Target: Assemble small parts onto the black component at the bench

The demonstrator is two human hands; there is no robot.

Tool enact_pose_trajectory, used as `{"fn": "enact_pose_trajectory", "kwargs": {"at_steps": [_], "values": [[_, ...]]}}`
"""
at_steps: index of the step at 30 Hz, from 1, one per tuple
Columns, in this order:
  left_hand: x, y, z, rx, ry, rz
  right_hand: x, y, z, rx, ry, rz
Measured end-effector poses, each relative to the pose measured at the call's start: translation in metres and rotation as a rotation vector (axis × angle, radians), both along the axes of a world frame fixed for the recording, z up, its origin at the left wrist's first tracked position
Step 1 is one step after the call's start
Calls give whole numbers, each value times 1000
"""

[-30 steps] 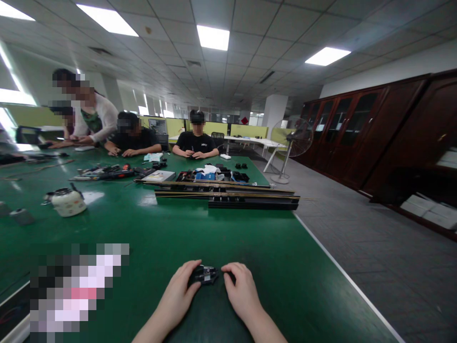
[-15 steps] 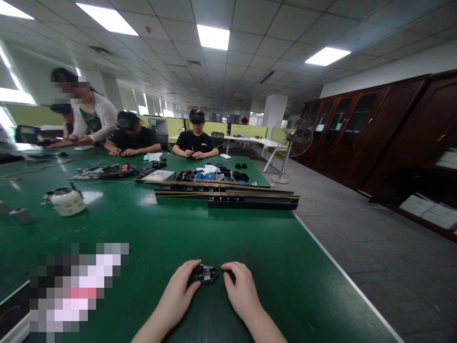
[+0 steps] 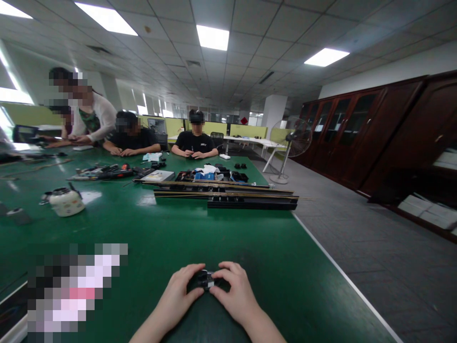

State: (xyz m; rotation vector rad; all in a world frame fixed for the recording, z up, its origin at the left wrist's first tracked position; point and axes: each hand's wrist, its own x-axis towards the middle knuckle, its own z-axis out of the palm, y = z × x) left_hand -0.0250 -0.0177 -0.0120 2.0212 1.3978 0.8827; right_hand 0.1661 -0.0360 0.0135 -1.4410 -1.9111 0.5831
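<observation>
Between my hands, low in the head view, is a small black part with shiny metal or clear pieces (image 3: 206,280); its exact kind cannot be made out. My left hand (image 3: 181,289) grips it from the left, thumb below and fingers above. My right hand (image 3: 236,289) closes on its right end, with thumb and fingertips against it. The fingers cover both ends of the part. Under the hands lies the green tabletop (image 3: 200,238).
Long black rails (image 3: 253,203) with thin brass-coloured rods lie across the table ahead. A pale patterned jar (image 3: 66,202) stands left, with tools (image 3: 107,172) behind it. A blurred-out object (image 3: 78,290) lies near left. Co-workers (image 3: 195,143) sit opposite. A fan (image 3: 289,138) stands right.
My right hand has moved left onto the part, from standing apart beside it. The part has shifted slightly and turned in my left hand, and more of it is covered by fingers.
</observation>
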Motion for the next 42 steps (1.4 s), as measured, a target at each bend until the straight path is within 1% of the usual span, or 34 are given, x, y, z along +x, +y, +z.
{"fn": "enact_pose_trajectory", "kwargs": {"at_steps": [5,10,17,22,28,32,36,40,42], "values": [[1,0,3,3,35,-2,-1,-1,-1,-31,-73,30],[3,-1,8,3,49,-18,-1,-3,4,-10,-57,25],[2,-1,5,7,51,-30,-1,-3,5,20,-42,37],[2,-1,4,3,65,-14,-1,-3,6,17,-37,36],[10,1,14,-31,98,-28,-3,3,6,20,-29,44],[16,8,18,-37,90,-22,-2,12,6,4,-25,50],[19,20,15,-38,70,-15,-3,23,5,-14,-26,16],[19,32,7,3,12,9,-3,33,2,-16,-35,-18],[18,35,3,28,-13,5,-2,37,-1,-8,-24,-7]]}}
